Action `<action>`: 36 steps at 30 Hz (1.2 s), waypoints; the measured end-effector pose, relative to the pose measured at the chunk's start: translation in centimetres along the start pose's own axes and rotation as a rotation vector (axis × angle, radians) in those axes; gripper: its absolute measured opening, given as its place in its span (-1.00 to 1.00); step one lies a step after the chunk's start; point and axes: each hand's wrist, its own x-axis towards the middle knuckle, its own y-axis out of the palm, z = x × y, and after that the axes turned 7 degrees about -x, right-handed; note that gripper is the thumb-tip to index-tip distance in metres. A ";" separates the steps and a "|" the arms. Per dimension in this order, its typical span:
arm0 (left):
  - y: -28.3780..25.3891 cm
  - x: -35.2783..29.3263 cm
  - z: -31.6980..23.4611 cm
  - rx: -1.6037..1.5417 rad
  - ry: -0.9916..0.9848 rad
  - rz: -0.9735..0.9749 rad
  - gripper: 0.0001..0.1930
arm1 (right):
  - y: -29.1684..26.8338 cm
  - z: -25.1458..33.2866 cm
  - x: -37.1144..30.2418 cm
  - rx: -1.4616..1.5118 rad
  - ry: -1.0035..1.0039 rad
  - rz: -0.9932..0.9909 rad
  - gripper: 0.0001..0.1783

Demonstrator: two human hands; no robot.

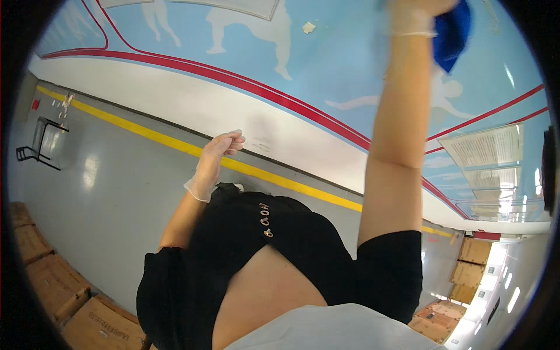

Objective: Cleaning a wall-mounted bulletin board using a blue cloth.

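My right arm reaches up along the painted wall (344,52). The right hand (417,9), in a thin translucent glove, is smeared by motion and partly cut off by the top edge. Bunched against that hand is a blue cloth (452,36), and it hangs down beside the wrist. My left hand (214,158), also gloved, hovers at waist height in front of the wall's white lower band. Its fingers are loosely bent, with nothing in them.
Posters in clear holders (484,146) hang on the wall at right. A yellow line (274,177) runs along the grey floor. A black-framed chair (44,143) stands far left. Brown boxes (55,286) line the lower left, and more boxes (469,259) stand at lower right.
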 end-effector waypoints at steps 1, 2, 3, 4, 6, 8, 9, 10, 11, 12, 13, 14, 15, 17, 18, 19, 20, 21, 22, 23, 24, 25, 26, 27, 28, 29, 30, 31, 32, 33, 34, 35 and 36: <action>0.4 0.0 -0.1 0.001 -0.004 0.009 -0.60 | -0.3 1.3 -2.7 0.012 -0.019 0.133 -0.70; 0.2 -0.7 -0.3 0.003 -0.014 -0.031 -0.60 | 0.3 3.9 -5.5 0.067 -0.032 0.267 -0.70; 0.0 -1.2 -0.3 0.005 -0.024 -0.072 -0.61 | -0.4 6.9 -8.1 -0.018 -0.024 0.621 -0.68; 0.4 -0.7 -0.7 0.012 -0.023 -0.039 -0.61 | 0.0 7.2 -13.4 -0.093 -0.207 0.461 -0.69; 0.5 -0.6 -0.7 0.019 -0.008 -0.031 -0.61 | -2.1 9.6 -18.6 0.073 -0.231 0.571 -0.67; 0.8 -0.6 -1.0 0.028 0.008 -0.008 -0.59 | -4.1 11.3 -24.3 0.118 -0.331 0.826 -0.64; 0.8 -0.6 -1.3 0.037 0.023 0.010 -0.57 | -5.1 11.8 -27.1 0.165 -0.379 0.958 -0.61; 0.8 -0.6 -1.4 0.042 0.020 0.011 -0.57 | -5.9 11.9 -30.4 0.238 -0.410 0.996 -0.62; 0.7 -0.5 -1.5 0.049 0.016 0.025 -0.58 | -6.7 11.7 -33.4 0.306 -0.440 1.037 -0.63; 0.6 -0.5 -1.6 0.056 0.012 0.032 -0.58 | -7.5 11.3 -35.5 0.306 -0.433 1.042 -0.63; 0.5 -0.5 -1.4 0.059 0.005 0.035 -0.58 | -8.3 10.7 -37.3 0.362 -0.397 1.189 -0.69; 0.3 -0.5 -1.1 0.057 0.003 0.009 -0.58 | -9.0 10.3 -38.1 0.420 -0.359 1.338 -0.75; 0.1 -0.4 -0.7 0.057 0.000 -0.016 -0.59 | -9.5 10.8 -36.9 0.454 -0.174 1.403 -0.76; -0.3 -0.1 0.0 0.054 -0.027 -0.027 -0.59 | -9.0 11.5 -33.1 0.596 -0.114 1.061 -0.70; -0.4 -0.1 0.1 0.052 -0.044 -0.040 -0.59 | -8.6 12.3 -30.1 0.650 -0.142 0.928 -0.70; -0.3 0.1 0.0 0.066 -0.063 -0.023 -0.59 | -8.0 13.2 -27.2 0.690 -0.170 0.795 -0.70; 0.0 0.2 -0.2 0.070 -0.059 -0.008 -0.59 | -7.2 14.4 -24.5 0.674 -0.246 0.736 -0.73; 0.3 0.2 -0.4 0.073 -0.056 0.012 -0.59 | -6.4 15.6 -23.1 0.652 -0.322 0.678 -0.76; 0.7 0.2 -0.8 0.091 -0.073 0.034 -0.59 | -5.5 16.6 -23.2 0.627 -0.299 0.686 -0.76; 1.0 0.0 -1.4 0.100 -0.065 0.054 -0.59 | -4.3 17.5 -23.3 0.577 -0.350 0.734 -0.81; 1.6 0.5 -1.6 0.101 -0.049 0.080 -0.58 | -3.2 17.2 -23.7 0.521 -0.410 0.780 -0.85; 1.9 0.7 -1.7 0.111 -0.055 0.099 -0.58 | -2.8 16.2 -24.9 0.501 -0.398 0.783 -0.85; 2.2 0.7 -1.7 0.130 -0.038 0.100 -0.58 | -2.8 15.2 -27.5 0.486 -0.410 0.814 -0.88; 2.3 0.6 -1.7 0.148 -0.020 0.100 -0.58 | -3.1 14.3 -29.6 0.472 -0.423 0.845 -0.91; 1.8 0.6 -1.7 0.154 -0.024 0.106 -0.58 | -4.1 13.3 -31.0 0.463 -0.427 0.874 -0.91; 1.3 0.5 -1.3 0.128 -0.037 0.069 -0.60 | -5.6 11.6 -32.5 0.456 -0.436 0.906 -0.90; 0.8 0.4 -1.0 0.104 -0.052 0.034 -0.63 | -6.9 9.6 -34.3 0.443 -0.401 0.969 -0.89; 0.3 0.1 -0.8 0.104 -0.058 0.038 -0.63 | -8.3 7.7 -35.9 0.434 -0.367 1.032 -0.88; -0.1 0.1 -0.6 0.120 -0.082 0.016 -0.63 | -9.7 5.7 -36.6 0.364 -0.408 1.138 -0.86; -0.7 -0.1 -0.4 0.136 -0.103 -0.015 -0.63 | -11.1 4.1 -36.3 0.302 -0.444 1.221 -0.90; -0.8 0.1 -0.1 0.137 -0.106 0.001 -0.63 | -12.4 1.7 -37.5 0.274 -0.463 1.217 -0.88; -1.0 0.2 0.1 0.150 -0.118 -0.001 -0.61 | -13.7 -0.5 -38.1 0.280 -0.423 1.256 -0.87; -1.1 0.3 0.3 0.165 -0.130 -0.005 -0.59 | -15.2 -2.4 -38.2 0.223 -0.465 1.305 -0.86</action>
